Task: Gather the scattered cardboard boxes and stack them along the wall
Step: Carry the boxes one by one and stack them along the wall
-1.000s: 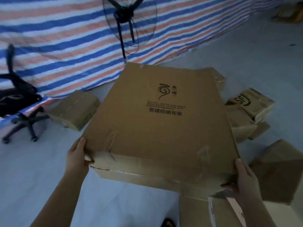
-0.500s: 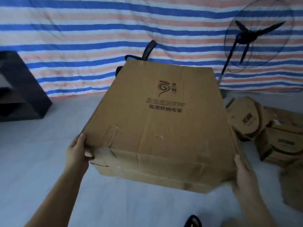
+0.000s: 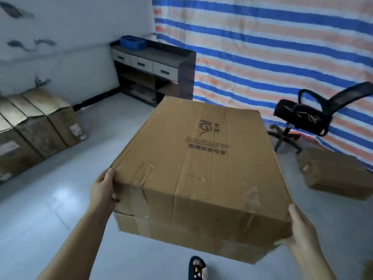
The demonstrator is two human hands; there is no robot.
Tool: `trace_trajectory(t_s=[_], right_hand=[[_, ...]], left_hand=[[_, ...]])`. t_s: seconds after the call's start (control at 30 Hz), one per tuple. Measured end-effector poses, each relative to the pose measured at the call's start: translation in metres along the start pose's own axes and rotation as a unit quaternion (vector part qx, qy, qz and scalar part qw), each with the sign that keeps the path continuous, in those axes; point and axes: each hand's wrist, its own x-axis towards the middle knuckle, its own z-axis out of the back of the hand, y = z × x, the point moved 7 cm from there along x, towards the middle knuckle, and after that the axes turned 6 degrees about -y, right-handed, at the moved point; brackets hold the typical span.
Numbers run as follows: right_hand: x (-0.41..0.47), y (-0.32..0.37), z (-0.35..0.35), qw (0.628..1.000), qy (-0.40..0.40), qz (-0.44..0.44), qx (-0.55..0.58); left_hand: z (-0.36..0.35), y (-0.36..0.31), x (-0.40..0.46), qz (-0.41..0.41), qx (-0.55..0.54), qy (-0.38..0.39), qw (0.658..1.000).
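Observation:
I carry a large flat cardboard box (image 3: 197,164) with a printed logo and Chinese text on its top, held off the floor in front of me. My left hand (image 3: 104,188) grips its near left corner, thumb on the top edge. My right hand (image 3: 300,231) holds the near right corner from the side and underneath. A row of cardboard boxes (image 3: 38,126) stands against the white wall at the left. Another small box (image 3: 333,174) lies on the floor at the right.
A dark shelf unit with drawers (image 3: 153,71) and a blue tray on top stands in the corner. A black office chair (image 3: 306,118) sits before the striped tarp (image 3: 282,47). My slippered foot (image 3: 196,268) shows at the bottom. Grey floor lies between me and the wall.
My view has swung left with the box held the same way: the fan and scattered boxes left the frame, and the shelf, white wall and row of boxes came into sight.

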Motion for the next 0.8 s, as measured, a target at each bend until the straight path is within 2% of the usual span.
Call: trace_trajectory(t_s=[0.33, 0.53, 0.8], right_hand=[[0.04, 0.071, -0.274, 0.987, 0.083, 0.036, -0.132], [0.039, 0.119, -0.442, 0.971, 0.18, 0.061, -0.147], [0.01, 0.148, -0.643, 0.956, 0.241, 0.074, -0.148]], left_hand=[[0.014, -0.018, 0.173, 0.048, -0.037, -0.134, 0.989], [0.026, -0.049, 0.251, 0.068, -0.069, -0.215, 0.972], [0.037, -0.104, 0.395, 0.042, -0.101, -0.269, 0.957]])
